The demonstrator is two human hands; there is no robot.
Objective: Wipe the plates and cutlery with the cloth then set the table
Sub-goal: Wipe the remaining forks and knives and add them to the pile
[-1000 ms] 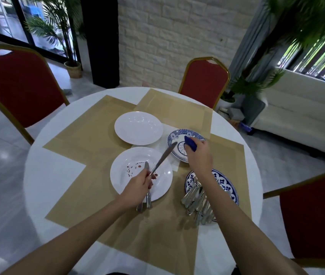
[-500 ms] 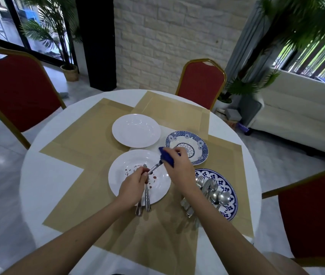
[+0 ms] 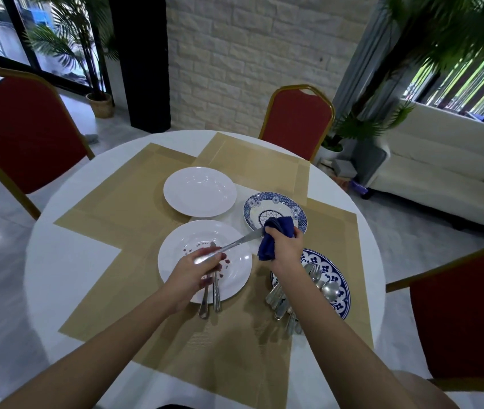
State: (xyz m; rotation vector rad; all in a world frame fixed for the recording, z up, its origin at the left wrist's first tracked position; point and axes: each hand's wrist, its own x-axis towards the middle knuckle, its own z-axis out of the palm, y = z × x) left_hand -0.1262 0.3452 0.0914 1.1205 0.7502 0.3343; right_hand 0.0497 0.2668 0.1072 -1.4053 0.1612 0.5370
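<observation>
Four plates sit bunched near the middle of the round white bench [image 3: 58, 261], all on tan woven placemats [image 3: 205, 349]. The silver table knife [image 3: 240, 242] is up off the bench, long axis running diagonally: handle toward the near left, blade toward the far right edge. The left hand [image 3: 196, 270] is clenched round the handle. The right hand [image 3: 286, 249] grips a bunched dark blue cloth [image 3: 273, 237] wrapped over the blade end, so the tip is hidden.

Under the left hand is a white round plate with red smears [image 3: 235, 276]. It's got two more silver utensils [image 3: 215, 296] lying on it, handles poking past the near rim. The plain white plate [image 3: 199, 191] behind it has nothing in it, same for the far blue-and-white patterned plate [image 3: 260, 202]. The near blue-and-white patterned plate [image 3: 339, 299], toward the right edge, carries a heap of silver cutlery [image 3: 279, 299] spilling over its near rim.

Plenty of bare room along the left edge and on the near placemat. Red gold-framed chairs [image 3: 22, 128] stand round the bench.
</observation>
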